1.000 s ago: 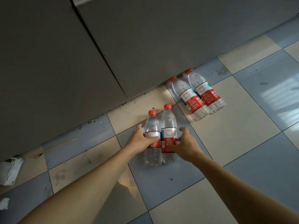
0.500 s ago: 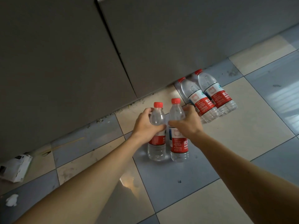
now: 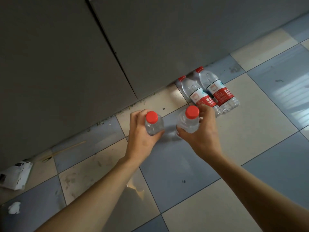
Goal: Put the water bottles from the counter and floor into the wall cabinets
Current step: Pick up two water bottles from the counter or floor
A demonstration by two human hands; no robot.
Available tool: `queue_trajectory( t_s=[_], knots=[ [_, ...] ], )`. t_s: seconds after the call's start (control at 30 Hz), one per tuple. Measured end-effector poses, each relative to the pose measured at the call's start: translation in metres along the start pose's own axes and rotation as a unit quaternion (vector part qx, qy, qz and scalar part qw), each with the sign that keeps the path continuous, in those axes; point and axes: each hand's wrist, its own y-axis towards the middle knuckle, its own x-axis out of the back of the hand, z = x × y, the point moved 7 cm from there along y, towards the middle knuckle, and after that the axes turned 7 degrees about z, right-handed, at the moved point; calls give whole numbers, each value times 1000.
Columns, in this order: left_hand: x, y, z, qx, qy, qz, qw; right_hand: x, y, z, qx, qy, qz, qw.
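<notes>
Gripping bottles at the shoulder: left hand [image 3: 142, 131] holds one bottle [image 3: 153, 125], right hand [image 3: 200, 131] another [image 3: 188, 122]. Full, likely heavy; thin plastic looks slippery, so grip the ribbed body.

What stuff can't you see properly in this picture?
- Head view: labels of the held left bottle and right bottle, hidden by the left hand and right hand.
- Wall cabinets: out of frame.
- Label print on the floor bottles: too small.
- White box: cut off by the left edge.
</notes>
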Motion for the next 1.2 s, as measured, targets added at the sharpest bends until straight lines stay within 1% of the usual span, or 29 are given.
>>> queue_trajectory(
  t_s=[0.1, 0.17, 0.27, 0.33, 0.43, 0.5, 0.6, 0.73, 0.8, 0.9, 1.0, 1.1, 1.2],
  knots=[
    [-5, -5, 4, 22, -15, -13, 1000, 4, -10, -6, 10, -13, 14, 1000],
    [-6, -4, 4, 33, -37, -16, 999, 7, -10, -11, 0, 4, 35, 999],
    [-8, -6, 8, 51, -63, -23, 996, 2, -6, -26, -30, 14, 99, 995],
    [-14, -9, 18, 90, -85, -20, 992, -6, -5, -39, -56, 14, 152, 987],
    [-25, -10, 34, 176, -144, -15, 974, -14, 2, -56, -93, 23, 192, 977],
    [-30, -7, 38, 204, -171, -20, 964, -19, 9, -61, -99, 47, 206, 972],
    [-35, -2, 39, 222, -194, -29, 955, -24, 16, -59, -87, 64, 213, 971],
    [-32, 0, 34, 239, -179, -31, 954, -24, 22, -57, -89, 77, 200, 973],
    [-23, -6, 29, 246, -177, -37, 952, -21, 24, -51, -99, 85, 210, 969],
    [0, -22, 9, 256, -178, -47, 949, -10, 18, -30, -111, 85, 236, 962],
    [33, -37, -31, 266, -176, -57, 946, 12, 4, 10, -109, 85, 253, 958],
    [73, -50, -88, 271, -184, -62, 943, 43, -15, 68, -103, 89, 268, 954],
    [121, -58, -161, 260, -192, -74, 943, 83, -31, 144, -88, 86, 288, 950]
  ],
)
